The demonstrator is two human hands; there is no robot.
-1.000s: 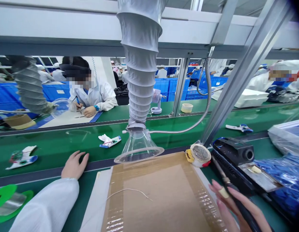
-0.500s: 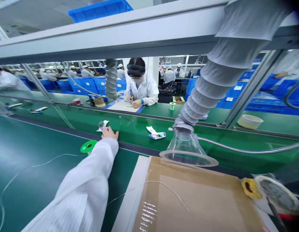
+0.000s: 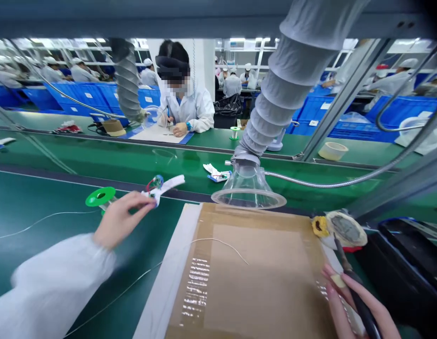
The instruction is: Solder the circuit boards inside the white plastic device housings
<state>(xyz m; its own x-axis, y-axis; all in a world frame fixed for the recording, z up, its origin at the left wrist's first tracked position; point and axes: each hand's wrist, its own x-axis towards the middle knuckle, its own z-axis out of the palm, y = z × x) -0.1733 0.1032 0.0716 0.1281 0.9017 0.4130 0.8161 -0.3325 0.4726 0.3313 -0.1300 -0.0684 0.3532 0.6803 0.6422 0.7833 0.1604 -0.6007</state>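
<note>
A small white part with coloured wires [image 3: 164, 183] is lifted just above the green table [image 3: 35, 202], pinched at its near end by the fingers of the left hand [image 3: 117, 217]. A green solder spool [image 3: 100, 196] stands just beside that hand. To the right lies a taped cardboard sheet [image 3: 254, 282] with a loose strand of solder wire [image 3: 220, 243] curling across it. A clear extraction funnel [image 3: 248, 188] hangs over its far edge on a grey ribbed hose [image 3: 285, 80]. At the sheet's right edge the right hand [image 3: 349, 306] has its fingers closed round a soldering iron [image 3: 354, 289] (tip pointing toward a stained cleaning pad [image 3: 342, 228]). Across the conveyor belt [image 3: 133, 162], a co-worker [image 3: 190, 108] in white bends over paperwork.
</note>
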